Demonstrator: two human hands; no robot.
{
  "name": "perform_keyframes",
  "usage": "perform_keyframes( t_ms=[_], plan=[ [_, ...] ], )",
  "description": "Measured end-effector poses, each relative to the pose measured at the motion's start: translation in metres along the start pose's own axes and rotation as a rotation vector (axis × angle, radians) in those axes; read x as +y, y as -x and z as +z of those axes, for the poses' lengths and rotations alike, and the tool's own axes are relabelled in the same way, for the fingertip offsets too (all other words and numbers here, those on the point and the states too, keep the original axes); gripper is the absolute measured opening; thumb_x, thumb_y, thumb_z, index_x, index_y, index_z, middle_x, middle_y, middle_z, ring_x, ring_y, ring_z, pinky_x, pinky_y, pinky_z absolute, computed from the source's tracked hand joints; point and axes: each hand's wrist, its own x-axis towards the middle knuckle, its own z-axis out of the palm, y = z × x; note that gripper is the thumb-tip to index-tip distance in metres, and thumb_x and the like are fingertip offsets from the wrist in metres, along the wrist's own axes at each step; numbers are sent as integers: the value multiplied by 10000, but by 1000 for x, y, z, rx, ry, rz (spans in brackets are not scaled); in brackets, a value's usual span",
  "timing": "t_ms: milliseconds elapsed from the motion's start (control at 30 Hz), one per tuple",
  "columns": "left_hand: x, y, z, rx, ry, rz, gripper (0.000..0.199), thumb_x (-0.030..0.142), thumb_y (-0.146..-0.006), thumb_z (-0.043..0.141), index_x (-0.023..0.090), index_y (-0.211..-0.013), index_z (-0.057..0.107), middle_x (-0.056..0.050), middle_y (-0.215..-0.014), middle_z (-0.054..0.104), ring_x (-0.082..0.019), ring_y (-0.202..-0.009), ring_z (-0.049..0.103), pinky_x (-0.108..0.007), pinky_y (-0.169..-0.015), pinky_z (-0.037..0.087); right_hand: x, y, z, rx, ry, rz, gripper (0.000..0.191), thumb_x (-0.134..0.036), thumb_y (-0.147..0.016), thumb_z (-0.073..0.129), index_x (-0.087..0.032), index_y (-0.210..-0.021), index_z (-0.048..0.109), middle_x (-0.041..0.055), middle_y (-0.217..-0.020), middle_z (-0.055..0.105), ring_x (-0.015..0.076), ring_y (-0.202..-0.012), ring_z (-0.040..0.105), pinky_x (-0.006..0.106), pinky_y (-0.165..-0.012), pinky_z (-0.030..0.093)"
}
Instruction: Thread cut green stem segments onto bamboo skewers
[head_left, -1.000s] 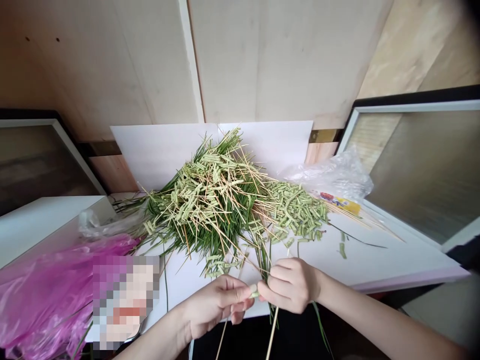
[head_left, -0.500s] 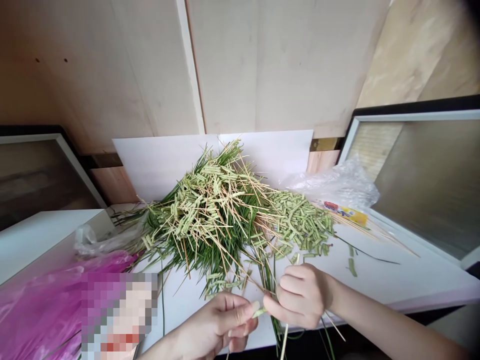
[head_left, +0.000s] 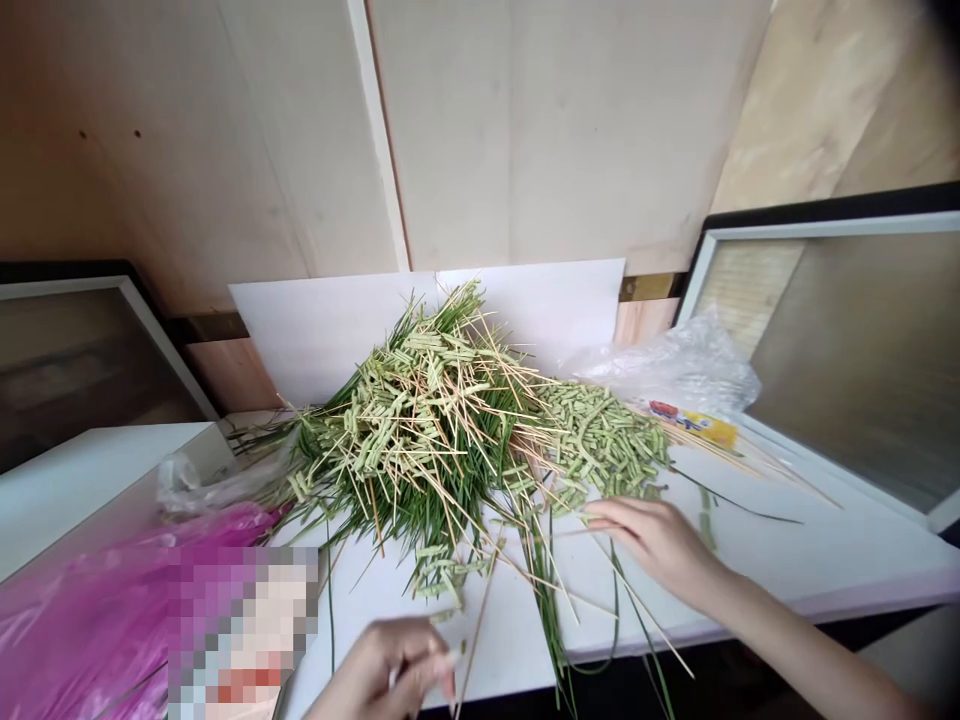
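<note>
My left hand (head_left: 397, 665) is low in front, thumb and fingers pinched together and slightly blurred. What they hold, if anything, is hard to see. My right hand (head_left: 649, 540) reaches to the near edge of a heap of cut green bean pieces (head_left: 604, 440), its fingertips pressed together there. Whatever is between them is too small to name. A taller pile of long green leaves (head_left: 442, 490) stands at the centre, topped with skewered bean pieces (head_left: 382, 410) and thin wooden skewers (head_left: 450, 400). A few short bean pieces (head_left: 435, 565) lie before it.
A white table (head_left: 750, 560) holds everything, its front edge close to me. Pink plastic bag (head_left: 97, 620) at left, clear plastic bag (head_left: 675, 360) and yellow wrapper (head_left: 694, 422) with skewers at right. Loose leaves (head_left: 551, 620) hang over the edge. Framed glass panels (head_left: 855, 370) flank both sides.
My hands have moved apart. The right hand has left the left hand's bean piece and gone up to the bean heap; the left has drawn down and left.
</note>
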Motion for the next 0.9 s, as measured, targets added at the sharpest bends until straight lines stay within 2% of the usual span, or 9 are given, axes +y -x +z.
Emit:
perform_keyframes(
  t_ms=[67,167,233,400,500,600,700,800,900],
  plan=[
    [-2,-20,-7,95,-237,118,396,544,-951,554,213,-832,735,-61,-828,683,-202,-768,590,-294,-729,446,-18,-9,25,-210,-175,140,200,-198,-978,596,-241,-1000,790,44,-943,790,228,-810,719,342,-734,526],
    [-13,-45,-10,206,-424,197,239,437,-942,616,244,-959,757,-75,-975,732,-262,-934,633,-368,-842,483,-53,-29,65,-322,-283,172,155,-228,-943,670,-243,-1005,811,9,-856,797,190,-686,706,280,-629,507],
    [-23,-52,-10,295,-486,220,208,398,-927,645,260,-1040,751,-77,-1054,732,-286,-1008,634,-425,-898,494,-69,-43,85,-336,-332,200,194,-249,-910,716,-229,-1084,800,10,-844,798,190,-663,699,270,-598,496],
    [-42,-39,-8,494,-487,240,242,422,-966,568,277,-1062,736,-68,-1097,735,-279,-1041,658,-437,-904,541,-70,-58,98,-241,-366,274,313,-268,-907,704,-209,-1212,747,72,-1112,769,270,-1033,685,384,-917,492],
    [-43,-25,-6,555,-448,198,306,481,-969,534,263,-1031,741,-74,-1077,748,-267,-963,684,-384,-792,578,-58,-47,80,-174,-357,334,321,-319,-927,655,-191,-1210,733,95,-1144,736,277,-1047,658,412,-953,469],
    [-44,-17,-4,612,-401,143,382,548,-954,516,254,-1022,750,-82,-1065,756,-257,-894,693,-320,-647,574,-42,-17,47,-123,-325,413,327,-384,-950,573,-175,-1148,729,104,-1083,713,265,-942,656,397,-886,487],
    [-49,-14,-7,686,-355,99,452,626,-912,518,262,-1021,764,-76,-1075,764,-243,-814,687,-285,-555,551,-24,31,5,-75,-280,530,399,-463,-989,472,-179,-1136,711,76,-926,693,240,-871,637,338,-816,496],
    [-65,-15,-15,736,-305,76,530,707,-833,553,270,-1034,775,-70,-1069,776,-236,-742,668,-273,-493,536,-13,91,-36,29,-340,800,473,-595,-952,508,-211,-1125,723,5,-686,601,194,-684,588,270,-654,488],
    [-86,-21,-22,778,-252,30,551,741,-793,564,299,-1039,783,-46,-1096,781,-224,-711,667,-274,-502,564,-15,144,-68,274,-418,1033,531,-702,-766,698,-235,-1005,776,73,-942,708,242,-870,657,262,-678,532]
  ],
)
